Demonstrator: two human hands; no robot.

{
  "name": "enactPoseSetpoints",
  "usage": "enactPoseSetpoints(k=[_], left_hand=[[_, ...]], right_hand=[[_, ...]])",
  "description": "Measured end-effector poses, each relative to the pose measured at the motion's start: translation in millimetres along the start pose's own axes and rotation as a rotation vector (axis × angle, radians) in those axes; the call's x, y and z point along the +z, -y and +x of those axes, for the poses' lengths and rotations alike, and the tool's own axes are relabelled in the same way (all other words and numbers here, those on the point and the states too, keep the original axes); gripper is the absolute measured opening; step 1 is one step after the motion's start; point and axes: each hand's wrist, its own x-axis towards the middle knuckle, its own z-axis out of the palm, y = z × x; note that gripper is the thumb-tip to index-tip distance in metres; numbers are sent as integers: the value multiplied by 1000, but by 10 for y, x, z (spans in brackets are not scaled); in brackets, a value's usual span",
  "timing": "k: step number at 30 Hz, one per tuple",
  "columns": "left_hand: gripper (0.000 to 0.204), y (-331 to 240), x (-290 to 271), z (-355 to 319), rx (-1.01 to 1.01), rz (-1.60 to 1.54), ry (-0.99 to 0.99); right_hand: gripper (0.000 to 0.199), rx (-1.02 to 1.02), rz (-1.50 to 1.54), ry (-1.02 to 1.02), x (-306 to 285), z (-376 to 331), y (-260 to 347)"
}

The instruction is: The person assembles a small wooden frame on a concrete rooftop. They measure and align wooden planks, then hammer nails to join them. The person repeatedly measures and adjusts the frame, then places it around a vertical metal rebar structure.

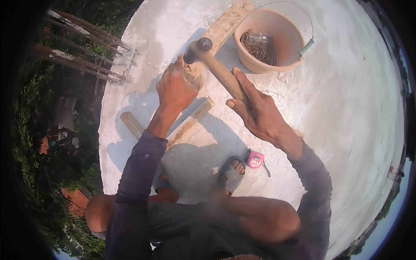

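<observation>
My right hand (255,108) grips the wooden handle of a hammer (216,65); its dark head is raised and blurred just above my left hand. My left hand (175,89) presses down on a wooden plank (225,26) that lies on the pale concrete slab (346,108), fingers pinched at the plank's edge; whether they hold a nail I cannot tell. A second, shorter piece of wood (193,119) lies under my left wrist. I am squatting, with a sandalled foot (232,173) below the hands.
A tan bucket (281,41) with several rusty nails and a wire handle stands at the far side. A pink tape measure (255,160) lies by my foot. A small wood offcut (132,124) lies left. Rebar ends (86,52) jut past the slab's left edge.
</observation>
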Motion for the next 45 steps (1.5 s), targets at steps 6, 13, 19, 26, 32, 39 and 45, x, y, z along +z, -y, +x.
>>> enactPoseSetpoints(k=[6, 13, 19, 26, 32, 39, 45], left_hand=[[78, 10, -51, -13, -21, -84, 99], [81, 0, -26, 48, -24, -74, 116], [80, -14, -40, 21, -40, -110, 113], [79, -10, -59, 78, -62, -66, 172], [77, -1, -43, 32, -67, -156, 136], [78, -23, -59, 33, -53, -66, 142], [79, -13, -37, 41, -20, -103, 106]], right_hand=[[79, -208, -75, -293, -48, -93, 296], [74, 115, -334, 57, 20, 82, 198], [78, -204, -14, -413, -160, -80, 296], [72, 6, -467, 48, 26, 154, 56], [79, -189, 0, -436, -104, -17, 169], [74, 44, -298, -17, 5, 77, 70], [79, -200, -79, -338, -39, -34, 94]])
